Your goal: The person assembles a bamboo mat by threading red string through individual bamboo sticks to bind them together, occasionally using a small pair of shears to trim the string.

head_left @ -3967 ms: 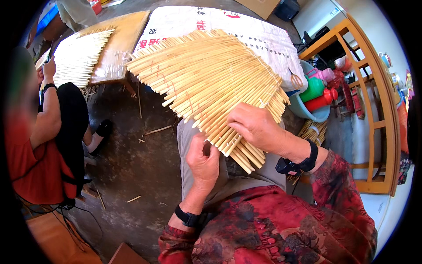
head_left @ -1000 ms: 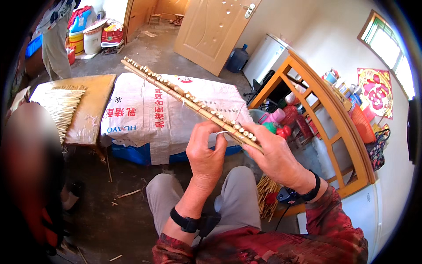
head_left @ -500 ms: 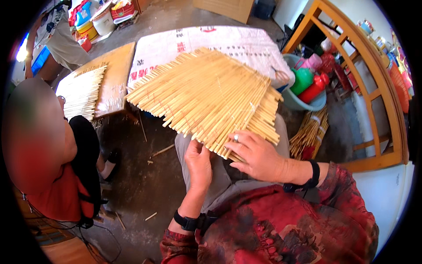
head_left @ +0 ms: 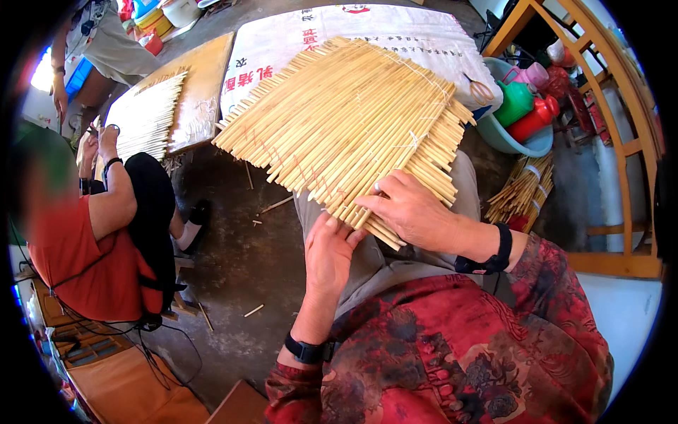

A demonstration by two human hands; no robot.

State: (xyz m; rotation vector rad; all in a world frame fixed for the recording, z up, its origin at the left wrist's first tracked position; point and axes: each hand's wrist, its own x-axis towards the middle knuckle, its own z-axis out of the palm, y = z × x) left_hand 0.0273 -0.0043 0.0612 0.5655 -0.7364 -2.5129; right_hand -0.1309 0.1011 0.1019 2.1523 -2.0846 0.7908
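A mat of pale stalks (head_left: 339, 113) lies slanted across my lap and the table's near edge, tied with thread. It has two layers, and the under layer's stalk ends jut out at the right and near corner. My left hand (head_left: 330, 251) grips the near edge, fingers partly under the stalks and thumb by their ends. My right hand (head_left: 413, 212) is closed over the near right edge, fingertips on the top stalks and a ring on one finger. What the fingers do beneath the mat is hidden.
Scissors (head_left: 478, 88) lie on the cloth-covered table (head_left: 417, 28). At right are a blue basin (head_left: 542, 143) with red and green containers, a bundle of stalks (head_left: 521, 191) and a wooden frame (head_left: 625, 134). A co-worker (head_left: 92, 247) sits at left beside another stalk mat (head_left: 145, 116).
The view has shifted, so the mat sits higher in it. My left fingers have slid further under the near edge. More under-layer stalk ends show by my right hand. The co-worker's hands have come into view.
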